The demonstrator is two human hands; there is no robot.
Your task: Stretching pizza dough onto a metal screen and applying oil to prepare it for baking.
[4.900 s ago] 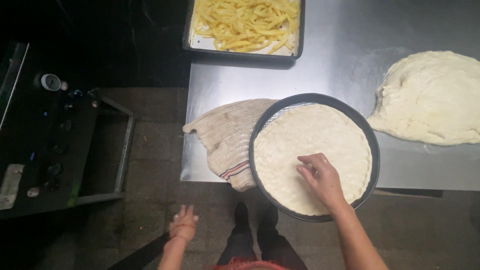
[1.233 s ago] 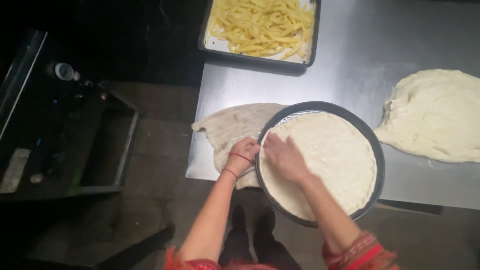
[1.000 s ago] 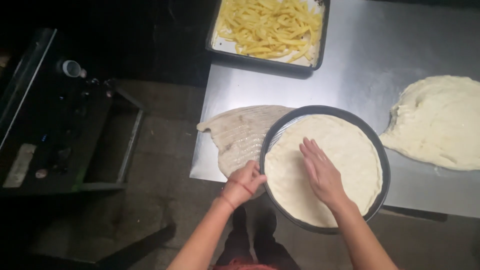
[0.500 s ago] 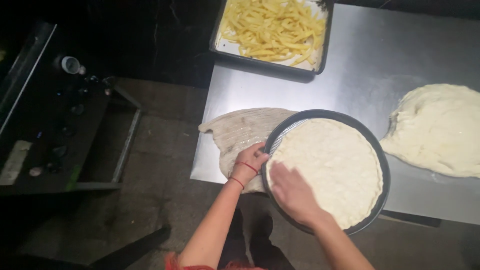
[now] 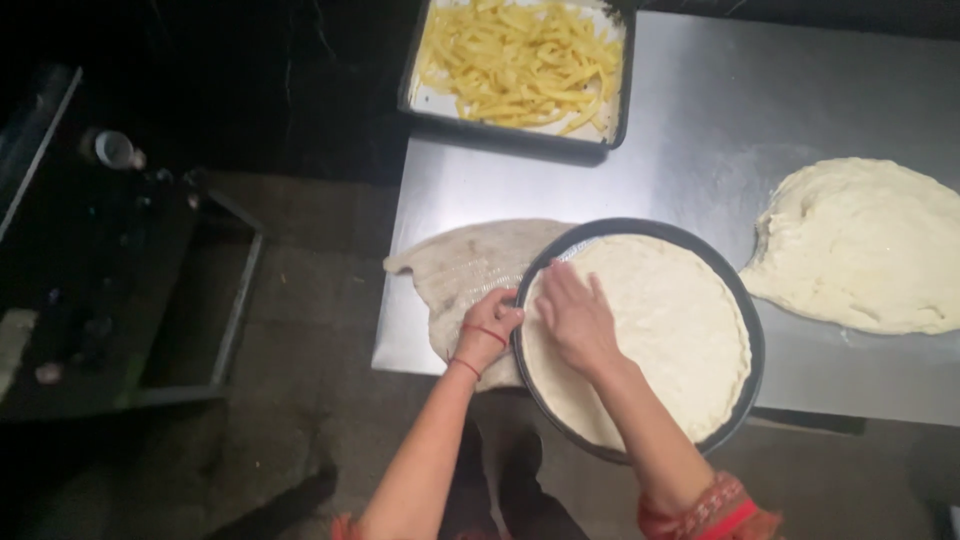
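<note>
Since half a second ago my right hand (image 5: 575,318) has slid up from the near edge of the dough to its left part, while my left hand (image 5: 490,325) has kept its place on the pan's rim.

Largest before me is the steel table (image 5: 700,130), smooth, grey and dusted with flour. On its right side lies a loose sheet of dough (image 5: 865,245), pale, lumpy and irregular in outline. At the near edge sits the round dark pan (image 5: 745,300), partly overhanging the table, and the flattened dough round (image 5: 670,335) fills most of it, dimpled and matte, with a bare crescent of ridged metal showing at the upper left. At the far edge a rectangular dark tray (image 5: 612,120) holds pale yellow potato strips (image 5: 520,65) heaped on a light lining. Left of the pan, and partly under it, a beige woven cloth (image 5: 465,270) lies crumpled.

My right hand lies flat, fingers spread, palm pressing the dough, gripping nothing. My left hand is curled closed over the pan's left rim, with a thin red thread (image 5: 478,332) round the wrist.
</note>
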